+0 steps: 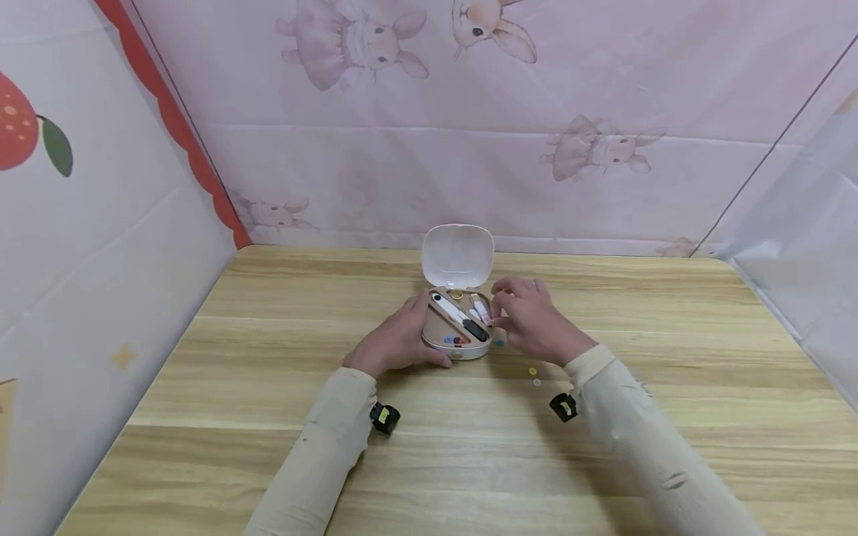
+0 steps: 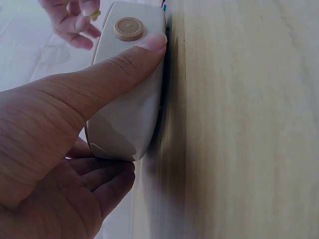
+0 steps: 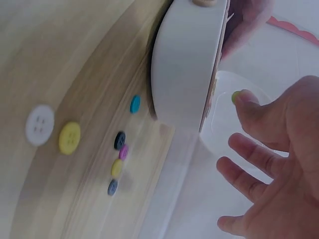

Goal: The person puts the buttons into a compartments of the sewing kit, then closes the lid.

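Observation:
A small white sewing box (image 1: 472, 353) stands on the table with its lid (image 1: 458, 253) raised. My left hand (image 1: 400, 336) holds its left side, thumb across the front by the round button-shaped catch (image 2: 128, 28) and fingers round the side. At the box's right edge, my right hand (image 1: 532, 320) pinches a small yellow-green button (image 3: 235, 96) between thumb and fingertip, with the other fingers spread. Inside the box lie a long white-and-black tool (image 1: 461, 318), small coloured buttons (image 1: 448, 339) in front, and a gold ring-shaped piece (image 1: 456, 295) at the back.
Loose buttons lie on the wooden table (image 1: 429, 461) right of the box: a white one (image 3: 40, 125), a yellow one (image 3: 70, 138), a teal one (image 3: 135, 104) and several others. A rabbit-print curtain (image 1: 429, 171) hangs along the table's back edge.

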Motion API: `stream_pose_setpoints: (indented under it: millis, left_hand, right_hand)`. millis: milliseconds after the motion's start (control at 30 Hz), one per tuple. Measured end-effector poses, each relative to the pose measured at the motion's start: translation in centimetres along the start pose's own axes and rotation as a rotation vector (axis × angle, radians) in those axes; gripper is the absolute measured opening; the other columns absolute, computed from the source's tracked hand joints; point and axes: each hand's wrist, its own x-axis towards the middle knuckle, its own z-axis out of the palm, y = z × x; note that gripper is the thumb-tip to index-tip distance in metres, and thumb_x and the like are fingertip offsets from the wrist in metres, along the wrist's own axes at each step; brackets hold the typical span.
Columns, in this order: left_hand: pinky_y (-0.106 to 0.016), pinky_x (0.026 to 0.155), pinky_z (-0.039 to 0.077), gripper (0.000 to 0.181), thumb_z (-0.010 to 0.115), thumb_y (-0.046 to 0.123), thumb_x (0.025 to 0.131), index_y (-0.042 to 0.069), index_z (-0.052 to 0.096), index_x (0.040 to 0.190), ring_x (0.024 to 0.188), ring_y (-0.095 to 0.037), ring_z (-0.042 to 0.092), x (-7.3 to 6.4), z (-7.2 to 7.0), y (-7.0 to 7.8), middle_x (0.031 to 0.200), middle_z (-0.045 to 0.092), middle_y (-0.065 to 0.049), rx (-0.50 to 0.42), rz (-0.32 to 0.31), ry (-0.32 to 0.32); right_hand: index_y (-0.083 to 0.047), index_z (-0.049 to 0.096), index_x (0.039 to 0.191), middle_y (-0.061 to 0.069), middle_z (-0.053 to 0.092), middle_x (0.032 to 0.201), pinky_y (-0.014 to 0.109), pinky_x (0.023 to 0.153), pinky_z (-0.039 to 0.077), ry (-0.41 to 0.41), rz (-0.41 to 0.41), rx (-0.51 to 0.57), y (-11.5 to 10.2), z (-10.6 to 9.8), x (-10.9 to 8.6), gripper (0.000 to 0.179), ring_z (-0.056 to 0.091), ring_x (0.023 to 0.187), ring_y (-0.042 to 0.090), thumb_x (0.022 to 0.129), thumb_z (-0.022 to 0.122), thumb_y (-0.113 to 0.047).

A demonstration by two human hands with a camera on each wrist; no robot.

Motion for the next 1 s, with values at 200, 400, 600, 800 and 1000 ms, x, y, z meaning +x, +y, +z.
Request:
stream_pose_setpoints:
  millis: [200, 400, 600, 800, 1000]
  left_hand:
    - [-0.043, 0.114, 0.034, 0.129, 0.091, 0.039, 0.075, 0.002, 0.004, 0.162, 0.138, -0.028, 0.040, 0.1, 0.0, 0.0, 0.159, 0.029, -0.022, 0.001, 0.005, 0.008]
    - [-0.042, 0.114, 0.034, 0.130, 0.091, 0.040, 0.075, 0.001, 0.003, 0.162, 0.136, -0.027, 0.041, 0.0, -0.1, 0.0, 0.158, 0.030, -0.022, 0.005, 0.007, 0.008]
    - [-0.041, 0.111, 0.037, 0.129, 0.091, 0.039, 0.075, 0.001, 0.003, 0.162, 0.130, -0.025, 0.045, -0.1, -0.1, 0.0, 0.156, 0.033, -0.020, 0.007, 0.017, 0.010]
    - [-0.041, 0.111, 0.038, 0.128, 0.091, 0.039, 0.076, 0.000, 0.004, 0.161, 0.130, -0.026, 0.046, -0.1, -0.1, 0.0, 0.156, 0.033, -0.020, 0.020, 0.029, 0.013]
    - [-0.040, 0.113, 0.036, 0.127, 0.090, 0.039, 0.076, -0.001, 0.005, 0.161, 0.133, -0.026, 0.044, -0.1, -0.1, -0.1, 0.157, 0.033, -0.019, 0.031, 0.042, 0.015]
  right_hand:
    - [-0.011, 0.061, 0.081, 0.020, 0.058, 0.125, 0.053, 0.100, 0.031, 0.058, -0.065, 0.003, -0.5, 0.5, 0.5, 0.017, 0.049, 0.118, 0.037, 0.087, 0.075, -0.001]
    - [-0.008, 0.064, 0.081, 0.018, 0.059, 0.122, 0.051, 0.099, 0.031, 0.073, -0.093, -0.009, -1.1, 0.9, 1.0, 0.015, 0.050, 0.114, 0.036, 0.084, 0.076, 0.000]
    - [-0.008, 0.063, 0.082, 0.018, 0.058, 0.122, 0.051, 0.098, 0.032, 0.093, -0.120, -0.013, -1.6, 1.4, 1.4, 0.015, 0.049, 0.114, 0.037, 0.086, 0.077, -0.003]
    - [-0.009, 0.064, 0.082, 0.016, 0.059, 0.122, 0.049, 0.097, 0.033, 0.094, -0.143, -0.045, -2.1, 2.0, 1.8, 0.015, 0.049, 0.113, 0.034, 0.086, 0.078, -0.004]
    - [-0.011, 0.064, 0.082, 0.016, 0.059, 0.124, 0.049, 0.096, 0.031, 0.065, -0.151, -0.048, -2.4, 2.4, 2.2, 0.016, 0.050, 0.109, 0.034, 0.085, 0.079, -0.006]
